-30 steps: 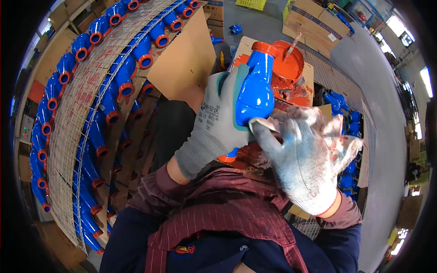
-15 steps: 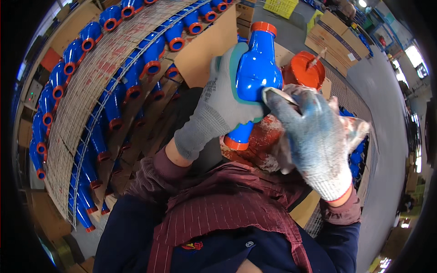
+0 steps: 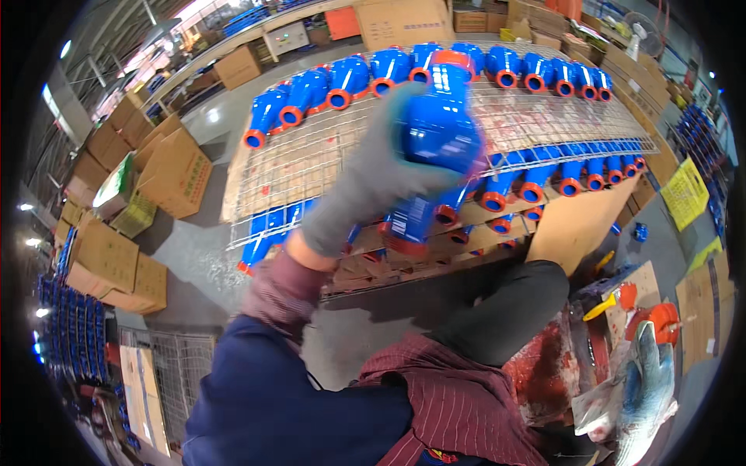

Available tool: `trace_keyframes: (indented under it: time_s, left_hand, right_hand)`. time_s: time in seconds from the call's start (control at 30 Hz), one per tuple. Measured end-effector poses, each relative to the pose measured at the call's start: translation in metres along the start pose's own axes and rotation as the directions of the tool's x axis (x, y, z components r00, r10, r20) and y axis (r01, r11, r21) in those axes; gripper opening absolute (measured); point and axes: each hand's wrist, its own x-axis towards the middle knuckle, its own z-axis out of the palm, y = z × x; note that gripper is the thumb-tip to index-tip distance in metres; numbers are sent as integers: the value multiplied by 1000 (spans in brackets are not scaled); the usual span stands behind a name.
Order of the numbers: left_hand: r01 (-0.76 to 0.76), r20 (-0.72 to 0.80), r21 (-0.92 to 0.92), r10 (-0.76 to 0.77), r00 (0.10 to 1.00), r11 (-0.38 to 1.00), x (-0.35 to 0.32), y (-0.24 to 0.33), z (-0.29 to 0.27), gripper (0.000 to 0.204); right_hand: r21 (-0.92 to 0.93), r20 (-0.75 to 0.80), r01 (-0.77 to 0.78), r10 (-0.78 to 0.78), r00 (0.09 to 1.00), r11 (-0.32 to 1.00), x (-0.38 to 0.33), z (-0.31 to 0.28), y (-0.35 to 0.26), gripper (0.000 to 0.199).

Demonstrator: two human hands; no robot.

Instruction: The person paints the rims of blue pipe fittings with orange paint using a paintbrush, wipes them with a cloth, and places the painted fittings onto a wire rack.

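Observation:
My left hand [image 3: 381,167], in a grey glove, is closed round a blue pipe fitting [image 3: 443,128] with a bulging middle and orange-red ends. The fitting is raised in front of the rack, tilted and blurred by motion. At the lower right is my right hand [image 3: 649,388], in a paint-stained glove, fingers pointing up. A stained whitish rag [image 3: 598,408] hangs from it, seemingly held against the palm. Behind the held fitting, similar blue fittings [image 3: 347,76] line the far side of a wire mesh rack [image 3: 303,167]; another row sits lower, along its near side.
A red paint bucket [image 3: 663,320] and a yellow-handled brush [image 3: 600,307] are at the right, beyond my right hand. A cardboard sheet [image 3: 583,225] leans at the rack's near side. Cardboard boxes [image 3: 177,171] stand at the left; a yellow crate [image 3: 684,194] is at the right.
My view has swung left toward the rack. My left hand has carried the fitting over to the rack. My right hand has come off the fitting and is now low at the right.

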Motion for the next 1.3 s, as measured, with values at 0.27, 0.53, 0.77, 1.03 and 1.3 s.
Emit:
trace_keyframes:
  time_s: [0.27, 0.53, 0.77, 1.03, 1.3]
  left_hand:
    - [504, -345, 719, -385, 856, 479, -44, -49, -189, 103]
    - [212, -207, 958, -46, 977, 194, -37, -35, -195, 92]
    - [67, 99, -378, -31, 995, 923, -38, 28, 68, 60]
    - [-430, 474, -385, 575, 667, 817, -7, 21, 282, 107]
    - [-293, 219, -405, 403, 888, 866, 66, 24, 265, 46]
  right_hand:
    - [-551, 413, 495, -295, 861, 672, 2, 9, -14, 41]
    - [-603, 380, 389, -178, 908, 696, -16, -4, -5, 43]
    - [-586, 85, 512, -581, 810, 628, 13, -45, -2, 30]
    - [188, -284, 410, -350, 893, 893, 7, -64, -69, 47]
    - [493, -74, 414, -437, 896, 765, 43, -83, -10, 57]
